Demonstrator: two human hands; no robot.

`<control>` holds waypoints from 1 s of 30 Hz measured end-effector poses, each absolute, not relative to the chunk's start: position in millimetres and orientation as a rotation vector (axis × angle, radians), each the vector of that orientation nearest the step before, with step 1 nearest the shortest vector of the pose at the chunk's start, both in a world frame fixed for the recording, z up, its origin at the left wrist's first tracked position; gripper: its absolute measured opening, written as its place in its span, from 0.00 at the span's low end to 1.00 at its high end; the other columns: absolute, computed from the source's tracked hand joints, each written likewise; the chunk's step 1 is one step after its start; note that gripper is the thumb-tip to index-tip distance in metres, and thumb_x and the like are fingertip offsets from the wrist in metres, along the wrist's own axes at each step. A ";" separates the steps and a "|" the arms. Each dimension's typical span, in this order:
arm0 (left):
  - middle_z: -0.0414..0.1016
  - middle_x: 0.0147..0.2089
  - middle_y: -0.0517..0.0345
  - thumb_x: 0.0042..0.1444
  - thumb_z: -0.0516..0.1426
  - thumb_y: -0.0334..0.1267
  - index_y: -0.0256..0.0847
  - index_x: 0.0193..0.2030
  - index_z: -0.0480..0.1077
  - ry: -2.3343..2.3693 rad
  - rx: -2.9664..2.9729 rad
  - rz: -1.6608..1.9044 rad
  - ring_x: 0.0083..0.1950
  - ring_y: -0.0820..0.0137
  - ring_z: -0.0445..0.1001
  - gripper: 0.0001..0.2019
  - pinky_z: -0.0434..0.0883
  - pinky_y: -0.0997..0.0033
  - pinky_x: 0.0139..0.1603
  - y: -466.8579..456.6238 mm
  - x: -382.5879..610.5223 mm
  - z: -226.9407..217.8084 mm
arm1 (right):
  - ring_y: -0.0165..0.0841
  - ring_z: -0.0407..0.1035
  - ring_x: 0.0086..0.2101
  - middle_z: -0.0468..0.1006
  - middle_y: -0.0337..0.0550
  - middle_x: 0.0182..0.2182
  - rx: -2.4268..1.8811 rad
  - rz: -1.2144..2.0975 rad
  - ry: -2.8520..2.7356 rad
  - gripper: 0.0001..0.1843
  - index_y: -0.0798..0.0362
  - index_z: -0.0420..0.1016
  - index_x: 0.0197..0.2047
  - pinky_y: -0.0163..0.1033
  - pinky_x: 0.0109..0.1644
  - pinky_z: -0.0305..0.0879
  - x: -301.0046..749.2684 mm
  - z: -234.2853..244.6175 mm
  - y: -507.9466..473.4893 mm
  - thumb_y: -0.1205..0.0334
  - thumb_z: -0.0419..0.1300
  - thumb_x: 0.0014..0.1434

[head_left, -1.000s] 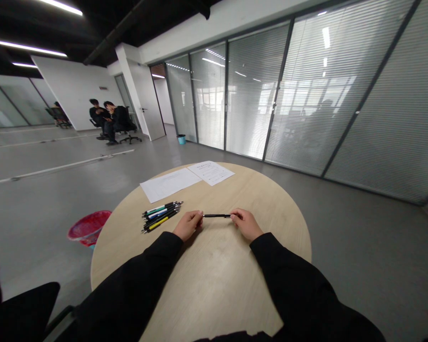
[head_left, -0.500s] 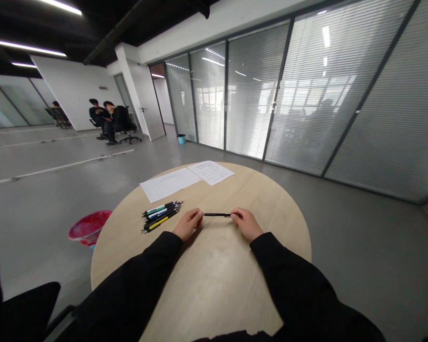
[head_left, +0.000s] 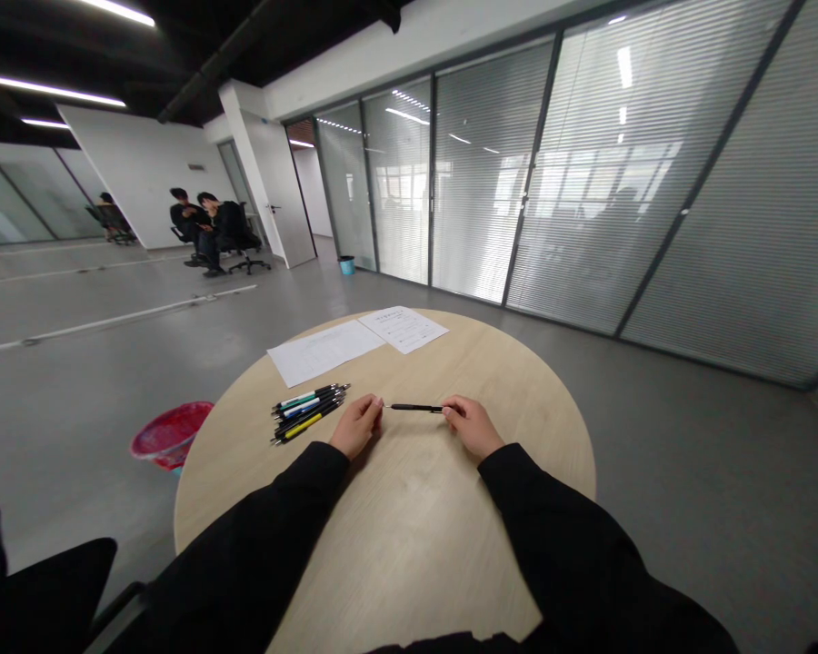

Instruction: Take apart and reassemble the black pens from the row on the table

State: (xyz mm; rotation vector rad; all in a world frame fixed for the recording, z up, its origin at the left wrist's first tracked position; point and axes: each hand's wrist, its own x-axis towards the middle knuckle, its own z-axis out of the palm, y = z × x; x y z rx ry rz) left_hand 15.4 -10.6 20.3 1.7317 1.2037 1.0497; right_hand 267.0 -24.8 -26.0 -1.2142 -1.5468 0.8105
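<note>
A slim black pen (head_left: 415, 408) lies level above the round wooden table (head_left: 409, 518), between my two hands. My right hand (head_left: 473, 427) pinches its right end. My left hand (head_left: 356, 426) has curled fingers at the pen's thin metal tip, and the picture is too small to show whether they touch it. Just left of that hand lies a bundle of several pens (head_left: 306, 413) with green, blue and yellow barrels.
Two sheets of printed paper (head_left: 324, 352) (head_left: 404, 328) lie on the far side of the table. A red wastebasket (head_left: 172, 435) stands on the floor beyond the left edge. Seated people (head_left: 211, 232) are far back, and a black chair (head_left: 41, 581) is at lower left.
The pen's thin tip now shows clear of my left fingers, and my left hand sits slightly further left. The pen stays level in my right hand.
</note>
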 end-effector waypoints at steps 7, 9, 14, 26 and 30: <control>0.65 0.22 0.66 0.54 0.56 0.47 0.42 0.29 0.62 1.203 1.697 1.153 0.24 0.73 0.65 0.12 0.65 0.72 0.28 -5.7 10.0 14.3 | 0.31 0.65 0.24 0.73 0.39 0.24 -1.249 0.810 -1.487 0.15 0.54 0.77 0.38 0.35 0.30 0.61 271.0 -27.8 -20.2 0.53 0.55 0.58; 0.68 0.24 0.63 0.51 0.58 0.45 0.41 0.28 0.63 1.245 1.786 1.134 0.26 0.72 0.67 0.11 0.66 0.71 0.31 -5.2 8.3 14.6 | 0.32 0.65 0.24 0.73 0.39 0.24 -1.265 0.804 -1.466 0.15 0.54 0.76 0.38 0.36 0.30 0.62 272.6 -27.4 -19.3 0.53 0.55 0.58; 0.75 0.33 0.56 0.49 0.59 0.42 0.41 0.26 0.61 1.222 1.898 1.106 0.32 0.69 0.71 0.11 0.68 0.69 0.35 -7.3 8.9 18.0 | 0.32 0.65 0.25 0.73 0.40 0.23 -1.292 0.745 -1.458 0.15 0.55 0.77 0.37 0.36 0.30 0.62 275.4 -25.2 -19.1 0.53 0.56 0.57; 0.70 0.27 0.60 0.56 0.55 0.42 0.41 0.32 0.66 1.391 2.215 0.945 0.28 0.69 0.66 0.07 0.63 0.69 0.32 -11.4 10.0 19.2 | 0.33 0.65 0.26 0.73 0.40 0.23 -1.300 0.726 -1.470 0.14 0.54 0.77 0.35 0.36 0.31 0.61 273.3 -18.9 -23.4 0.53 0.56 0.57; 0.71 0.31 0.57 0.59 0.53 0.42 0.41 0.34 0.67 1.372 2.330 0.849 0.31 0.67 0.67 0.08 0.63 0.67 0.35 -11.3 10.7 18.5 | 0.33 0.66 0.26 0.73 0.40 0.23 -1.305 0.737 -1.466 0.14 0.54 0.77 0.36 0.36 0.31 0.61 273.5 -21.3 -22.1 0.53 0.56 0.57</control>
